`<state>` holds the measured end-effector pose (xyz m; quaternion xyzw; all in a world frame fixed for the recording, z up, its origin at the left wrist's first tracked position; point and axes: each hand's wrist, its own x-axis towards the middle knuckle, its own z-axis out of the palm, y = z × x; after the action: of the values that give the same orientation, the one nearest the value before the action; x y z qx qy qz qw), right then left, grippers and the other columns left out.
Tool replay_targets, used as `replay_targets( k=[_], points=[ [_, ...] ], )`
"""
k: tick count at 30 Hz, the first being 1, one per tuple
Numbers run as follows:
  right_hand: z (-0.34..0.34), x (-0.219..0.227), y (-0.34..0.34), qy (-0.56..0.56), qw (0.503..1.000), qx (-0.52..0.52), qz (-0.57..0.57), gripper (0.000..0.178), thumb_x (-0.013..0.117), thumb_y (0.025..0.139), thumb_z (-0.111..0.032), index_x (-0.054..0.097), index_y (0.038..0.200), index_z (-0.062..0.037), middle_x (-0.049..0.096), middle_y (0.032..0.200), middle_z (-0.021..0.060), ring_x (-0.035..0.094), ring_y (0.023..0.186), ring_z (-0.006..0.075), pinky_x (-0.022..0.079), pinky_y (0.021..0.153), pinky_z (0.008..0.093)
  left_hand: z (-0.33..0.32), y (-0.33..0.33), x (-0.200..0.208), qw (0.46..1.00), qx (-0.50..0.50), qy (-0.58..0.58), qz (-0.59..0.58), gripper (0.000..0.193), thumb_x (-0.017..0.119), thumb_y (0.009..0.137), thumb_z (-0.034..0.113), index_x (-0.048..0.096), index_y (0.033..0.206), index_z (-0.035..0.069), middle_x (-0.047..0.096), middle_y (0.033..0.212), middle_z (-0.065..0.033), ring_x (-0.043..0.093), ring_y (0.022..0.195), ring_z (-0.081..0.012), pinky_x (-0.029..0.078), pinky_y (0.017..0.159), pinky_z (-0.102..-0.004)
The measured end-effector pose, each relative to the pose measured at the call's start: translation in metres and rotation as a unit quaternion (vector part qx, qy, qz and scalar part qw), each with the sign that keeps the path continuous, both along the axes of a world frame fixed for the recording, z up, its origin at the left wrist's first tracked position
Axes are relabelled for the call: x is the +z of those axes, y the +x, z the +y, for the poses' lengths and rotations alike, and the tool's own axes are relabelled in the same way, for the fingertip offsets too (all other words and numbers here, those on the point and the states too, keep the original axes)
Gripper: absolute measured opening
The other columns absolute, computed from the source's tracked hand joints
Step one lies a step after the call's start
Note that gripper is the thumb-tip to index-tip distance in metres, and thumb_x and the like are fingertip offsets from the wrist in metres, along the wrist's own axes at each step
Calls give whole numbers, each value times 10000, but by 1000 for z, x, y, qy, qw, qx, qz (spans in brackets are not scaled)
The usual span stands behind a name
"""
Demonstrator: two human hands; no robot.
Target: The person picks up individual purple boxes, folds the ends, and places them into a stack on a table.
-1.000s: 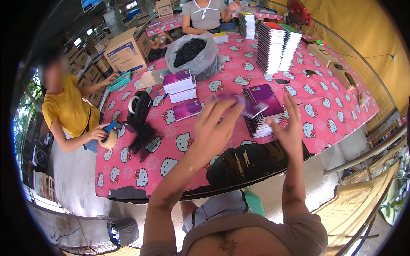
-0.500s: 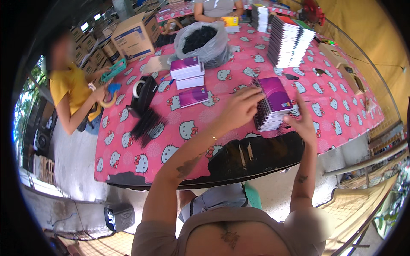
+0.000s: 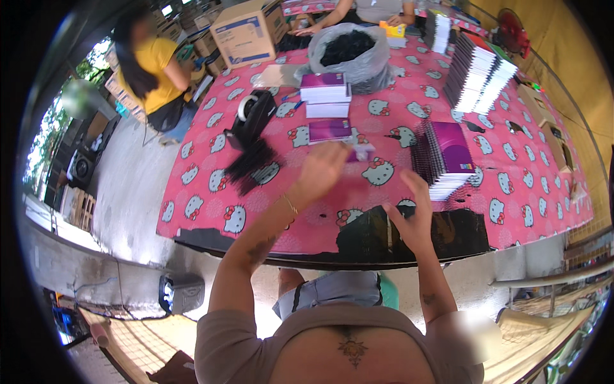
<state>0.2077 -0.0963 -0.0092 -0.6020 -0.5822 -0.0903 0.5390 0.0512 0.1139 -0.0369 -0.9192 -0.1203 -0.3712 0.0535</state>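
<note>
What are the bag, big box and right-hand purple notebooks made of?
Purple notebooks: paper, by the white page edges; covers perhaps smooth card, evenly coloured. Bag: probably plastic, translucent and wrinkled. Big box: likely cardboard, matte brown panels.

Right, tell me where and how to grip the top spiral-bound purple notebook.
Grip the top notebook by its near right corner, thumb on the cover, coming from the near right: black coils bind its left edge, so that corner should lift freely.

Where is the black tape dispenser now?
In the head view, the tape dispenser is on the left side of the table, beside the black coils.
</note>
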Motion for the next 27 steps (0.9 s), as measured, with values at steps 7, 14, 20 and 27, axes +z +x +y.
replay_targets(
  k=[7,14,20,27],
  points=[
    [29,-95,-21,-192,906,160,341,402,778,835,-61,620,1202,-29,664,1030,71,630,969,162,488,873,314,-97,-46,-34,959,14,-279,-55,490,562,897,37,499,1381,3,596,1212,-190,554,1159,-368,430,1014,-412],
    [30,-97,-19,-217,891,171,360,214,741,882,-64,666,1080,-36,636,933,-5,561,844,69,452,755,233,-39,-96,-42,930,248,-256,-91,472,581,924,64,510,1382,-25,630,1129,-177,595,1009,-371,501,852,-392],
    [41,-78,-42,-192,867,196,417,199,769,865,-81,689,1042,-35,643,941,-12,571,815,71,460,737,233,52,-162,-76,953,302,-13,-5,258,615,913,109,610,1140,-14,631,1110,-149,609,957,-329,518,830,-429],
    [41,-92,-33,-239,855,199,415,202,754,863,-38,703,1058,-30,658,922,-16,596,859,58,480,782,228,-7,-130,-32,918,281,-273,-64,300,582,963,126,573,1239,9,638,1118,-141,620,959,-284,507,818,-379]
  ],
)
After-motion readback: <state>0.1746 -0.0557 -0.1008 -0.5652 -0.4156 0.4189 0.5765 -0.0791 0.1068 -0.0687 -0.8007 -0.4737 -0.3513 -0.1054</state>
